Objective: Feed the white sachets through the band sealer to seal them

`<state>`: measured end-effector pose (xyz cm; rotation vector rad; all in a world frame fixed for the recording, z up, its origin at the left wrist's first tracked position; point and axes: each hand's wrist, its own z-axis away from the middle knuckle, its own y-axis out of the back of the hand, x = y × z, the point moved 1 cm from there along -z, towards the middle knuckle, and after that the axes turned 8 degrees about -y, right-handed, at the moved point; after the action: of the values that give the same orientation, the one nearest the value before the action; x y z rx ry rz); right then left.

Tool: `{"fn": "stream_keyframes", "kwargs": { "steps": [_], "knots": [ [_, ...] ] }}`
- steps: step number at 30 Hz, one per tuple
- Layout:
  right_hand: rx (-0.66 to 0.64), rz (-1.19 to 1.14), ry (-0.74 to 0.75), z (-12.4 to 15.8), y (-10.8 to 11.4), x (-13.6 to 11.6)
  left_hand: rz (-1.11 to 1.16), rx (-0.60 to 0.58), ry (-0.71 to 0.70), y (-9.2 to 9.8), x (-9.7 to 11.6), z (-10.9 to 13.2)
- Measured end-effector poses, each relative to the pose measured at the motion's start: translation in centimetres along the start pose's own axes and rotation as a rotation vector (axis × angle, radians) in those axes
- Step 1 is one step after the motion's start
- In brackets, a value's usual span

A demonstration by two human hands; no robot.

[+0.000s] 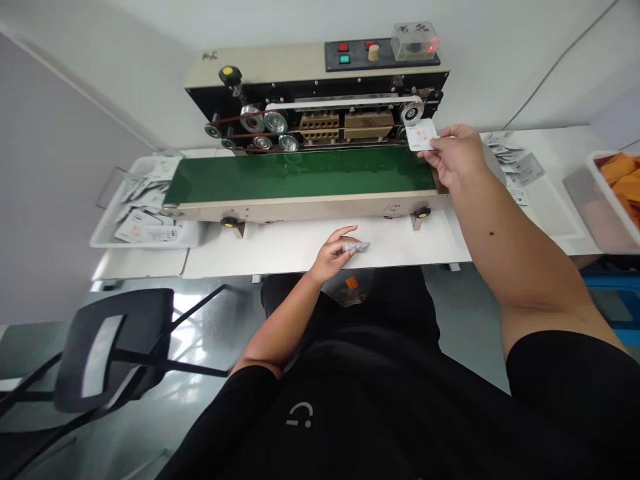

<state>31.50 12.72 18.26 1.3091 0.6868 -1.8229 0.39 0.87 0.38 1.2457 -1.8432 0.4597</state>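
A band sealing machine with a green conveyor belt stands on the white table. At its right end my right hand pinches a small white packet with reddish print by its right edge. The packet's upper edge meets the machine's infeed, just under a metal pulley. In front of the machine, above the table's near edge, my left hand is closed on another small packet, seen nearly edge-on between thumb and fingers.
A white bin heaped with packets sits at the belt's left end. On the right, more packets lie in a shallow white tray. Beyond it is a bin with orange pieces. A black chair stands at lower left.
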Motion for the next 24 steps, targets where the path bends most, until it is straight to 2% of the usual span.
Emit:
{"fn": "stream_keyframes", "kwargs": {
  "steps": [5, 8, 11, 13, 14, 16, 20, 22, 24],
  "knots": [
    [-0.087, 0.06, 0.003, -0.2, -2.6, 0.0, -0.015, 0.003, 0.011, 0.0, 0.0, -0.1],
    [-0.102, 0.111, 0.044, 0.6, -2.7, 0.4, -0.054, 0.033, 0.057, 0.1, -0.2, 0.0],
    [-0.091, 0.051, 0.289, 3.4, -1.1, 2.5, -0.027, 0.096, 0.166, 0.0, -0.6, 0.3],
    [-0.1, -0.003, 0.461, 6.2, 0.1, 5.3, 0.064, 0.135, 0.25, -0.3, -1.1, 0.4],
    [-0.111, -0.019, 0.495, 7.7, 0.7, 7.3, 0.119, 0.152, 0.288, -0.4, -1.3, 0.5],
    [-0.208, 0.042, 0.442, 10.3, 1.2, 11.7, 0.208, 0.187, 0.344, -0.8, -1.8, 0.5],
    [-0.524, 0.242, 0.078, 14.0, 0.2, 20.2, 0.251, 0.196, 0.375, -1.0, -2.3, 0.4],
    [-0.615, 0.265, -0.013, 15.0, -0.6, 22.7, 0.231, 0.169, 0.376, -1.0, -2.3, 0.3],
    [-0.632, 0.25, -0.031, 15.4, -1.3, 23.9, 0.188, 0.16, 0.36, -0.8, -2.1, 0.3]
  ]
}}
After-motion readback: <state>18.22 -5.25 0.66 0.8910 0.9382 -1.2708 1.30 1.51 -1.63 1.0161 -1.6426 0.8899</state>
